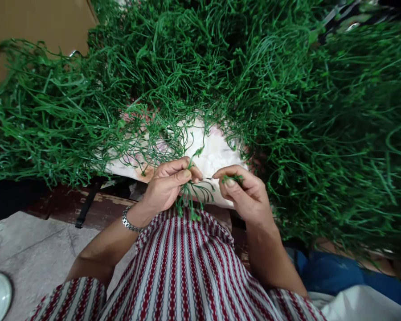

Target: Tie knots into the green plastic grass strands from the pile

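- While the left hand (167, 185) pinches a small bunch of green strands (192, 196) above the lap, the right hand (243, 191) closes on a sprig (232, 179) beside it.
- Thin, limp and light, they likely tangle; gripping near the stems seems safest.
- A big green heap (287, 102) surrounds the white cloth (214, 154).

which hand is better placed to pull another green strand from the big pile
Probably the right hand: it pinches only a small bit and sits beside the pile. The left hand grips a hanging bunch of strands.
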A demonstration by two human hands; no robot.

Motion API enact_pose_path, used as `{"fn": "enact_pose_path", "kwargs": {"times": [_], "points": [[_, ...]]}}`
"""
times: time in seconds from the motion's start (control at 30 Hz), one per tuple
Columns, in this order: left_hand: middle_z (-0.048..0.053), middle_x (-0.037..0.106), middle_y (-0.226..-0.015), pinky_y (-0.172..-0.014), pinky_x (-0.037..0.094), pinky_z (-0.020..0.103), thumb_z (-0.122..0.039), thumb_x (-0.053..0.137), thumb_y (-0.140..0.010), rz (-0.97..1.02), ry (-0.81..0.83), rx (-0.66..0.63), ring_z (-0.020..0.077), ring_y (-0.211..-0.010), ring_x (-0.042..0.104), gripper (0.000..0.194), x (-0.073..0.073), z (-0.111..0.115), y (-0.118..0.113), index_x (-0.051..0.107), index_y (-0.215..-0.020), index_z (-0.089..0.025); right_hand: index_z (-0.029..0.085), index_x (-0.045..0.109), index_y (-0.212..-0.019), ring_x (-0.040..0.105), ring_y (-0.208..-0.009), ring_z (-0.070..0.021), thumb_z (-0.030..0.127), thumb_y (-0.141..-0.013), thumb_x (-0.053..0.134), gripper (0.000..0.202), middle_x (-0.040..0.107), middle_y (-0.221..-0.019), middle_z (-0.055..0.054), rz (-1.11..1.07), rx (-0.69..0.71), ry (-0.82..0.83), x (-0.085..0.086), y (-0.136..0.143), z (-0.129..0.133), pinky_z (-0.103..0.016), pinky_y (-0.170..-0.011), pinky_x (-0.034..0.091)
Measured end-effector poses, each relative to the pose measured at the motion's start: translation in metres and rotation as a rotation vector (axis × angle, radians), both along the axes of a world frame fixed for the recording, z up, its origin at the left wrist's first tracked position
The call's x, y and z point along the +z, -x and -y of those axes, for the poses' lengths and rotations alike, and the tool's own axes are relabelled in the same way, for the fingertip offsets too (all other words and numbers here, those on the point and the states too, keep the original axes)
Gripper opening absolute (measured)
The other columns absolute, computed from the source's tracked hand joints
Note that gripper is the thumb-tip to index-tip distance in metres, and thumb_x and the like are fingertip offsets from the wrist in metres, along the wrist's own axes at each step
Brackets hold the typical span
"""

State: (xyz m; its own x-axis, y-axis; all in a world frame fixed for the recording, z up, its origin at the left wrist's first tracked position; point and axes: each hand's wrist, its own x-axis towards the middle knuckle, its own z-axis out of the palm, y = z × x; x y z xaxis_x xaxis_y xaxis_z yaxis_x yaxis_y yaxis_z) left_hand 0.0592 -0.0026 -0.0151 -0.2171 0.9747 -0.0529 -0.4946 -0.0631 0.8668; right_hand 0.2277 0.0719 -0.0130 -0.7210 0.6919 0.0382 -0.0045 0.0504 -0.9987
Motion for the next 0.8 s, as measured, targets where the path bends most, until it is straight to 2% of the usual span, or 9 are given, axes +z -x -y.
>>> {"fn": "enact_pose_path", "kwargs": {"times": [0.1, 0.2, 0.27, 0.33, 0.4, 0.5, 0.6, 0.7, 0.8], "points": [[0.005, 0.056, -0.079, -0.080, 0.041, 0.027, -0.027, 0.063, -0.073, 0.000, -0.008, 0.066, 0.0154, -0.083, 0.053, 0.014, 0.001, -0.002, -0.006, 0.070, -0.072, -0.015, 0.017, 0.058, -0.096, 0.042, -0.056, -0.0067, 0.034, -0.084, 0.054, 0.021, 0.052, -0.071, 0.000, 0.132, 0.018, -0.191, 0.016, 0.003, 0.004, -0.020, -0.050, 0.032], [0.005, 0.055, -0.085, -0.087, 0.039, 0.026, -0.026, 0.064, -0.072, 0.015, 0.019, 0.094, 0.0162, -0.093, 0.050, 0.013, 0.002, -0.004, -0.012, 0.072, -0.077, -0.017, 0.017, 0.057, -0.088, 0.033, -0.048, -0.0055, 0.038, -0.079, 0.060, 0.024, 0.041, -0.057, 0.005, 0.237, 0.010, -0.325, 0.022, 0.010, 0.007, -0.019, -0.045, 0.028], [0.005, 0.055, -0.089, -0.090, 0.039, 0.026, -0.026, 0.065, -0.072, -0.001, 0.020, 0.097, 0.0164, -0.097, 0.049, 0.012, 0.003, -0.005, -0.016, 0.073, -0.078, -0.018, 0.017, 0.056, -0.089, 0.032, -0.048, -0.0056, 0.040, -0.075, 0.063, 0.028, 0.040, -0.056, 0.006, 0.312, 0.014, -0.428, 0.019, 0.014, 0.007, -0.019, -0.046, 0.028], [0.005, 0.053, -0.093, -0.091, 0.039, 0.027, -0.026, 0.066, -0.071, -0.029, -0.008, 0.099, 0.0167, -0.099, 0.049, 0.011, 0.003, -0.006, -0.019, 0.073, -0.076, -0.019, 0.016, 0.056, -0.098, 0.038, -0.051, -0.0068, 0.039, -0.076, 0.063, 0.032, 0.049, -0.064, 0.003, 0.382, 0.005, -0.544, 0.013, 0.017, 0.007, -0.021, -0.050, 0.032], [0.005, 0.053, -0.096, -0.091, 0.039, 0.028, -0.026, 0.066, -0.071, -0.056, -0.024, 0.086, 0.0173, -0.099, 0.049, 0.010, 0.004, -0.007, -0.020, 0.073, -0.074, -0.019, 0.016, 0.054, -0.105, 0.047, -0.058, -0.0096, 0.032, -0.079, 0.059, 0.031, 0.056, -0.074, 0.000, 0.417, -0.008, -0.626, 0.007, 0.019, 0.007, -0.022, -0.056, 0.037], [0.006, 0.053, -0.096, -0.089, 0.040, 0.028, -0.025, 0.065, -0.073, -0.076, -0.021, 0.070, 0.0172, -0.098, 0.050, 0.010, 0.004, -0.008, -0.019, 0.073, -0.076, -0.019, 0.017, 0.055, -0.105, 0.056, -0.072, -0.0138, 0.023, -0.083, 0.052, 0.023, 0.061, -0.081, -0.003, 0.367, -0.030, -0.679, 0.001, 0.018, 0.009, -0.025, -0.065, 0.043], [0.005, 0.055, -0.086, -0.087, 0.040, 0.026, -0.024, 0.065, -0.073, -0.104, -0.046, 0.157, 0.0157, -0.095, 0.050, 0.011, 0.002, -0.007, -0.018, 0.073, -0.078, -0.019, 0.017, 0.056, -0.097, 0.059, -0.075, -0.0142, 0.022, -0.083, 0.052, 0.015, 0.063, -0.083, -0.004, 0.293, -0.088, -0.703, -0.003, 0.016, 0.011, -0.025, -0.068, 0.045], [0.004, 0.056, -0.077, -0.084, 0.041, 0.025, -0.025, 0.064, -0.074, -0.102, -0.068, 0.266, 0.0144, -0.086, 0.051, 0.010, -0.001, -0.005, -0.022, 0.072, -0.075, -0.018, 0.018, 0.055, -0.090, 0.058, -0.071, -0.0136, 0.022, -0.082, 0.054, 0.009, 0.062, -0.078, -0.004, 0.297, -0.211, -0.759, -0.011, 0.017, 0.015, -0.025, -0.066, 0.045], [0.004, 0.056, -0.078, -0.082, 0.042, 0.028, -0.025, 0.063, -0.075, -0.021, -0.077, 0.294, 0.0142, -0.081, 0.053, 0.011, -0.004, -0.004, -0.028, 0.071, -0.075, -0.018, 0.019, 0.054, -0.089, 0.058, -0.066, -0.0126, 0.023, -0.082, 0.054, 0.008, 0.062, -0.075, -0.003, 0.310, -0.308, -0.797, -0.019, 0.021, 0.019, -0.023, -0.062, 0.044]]}}
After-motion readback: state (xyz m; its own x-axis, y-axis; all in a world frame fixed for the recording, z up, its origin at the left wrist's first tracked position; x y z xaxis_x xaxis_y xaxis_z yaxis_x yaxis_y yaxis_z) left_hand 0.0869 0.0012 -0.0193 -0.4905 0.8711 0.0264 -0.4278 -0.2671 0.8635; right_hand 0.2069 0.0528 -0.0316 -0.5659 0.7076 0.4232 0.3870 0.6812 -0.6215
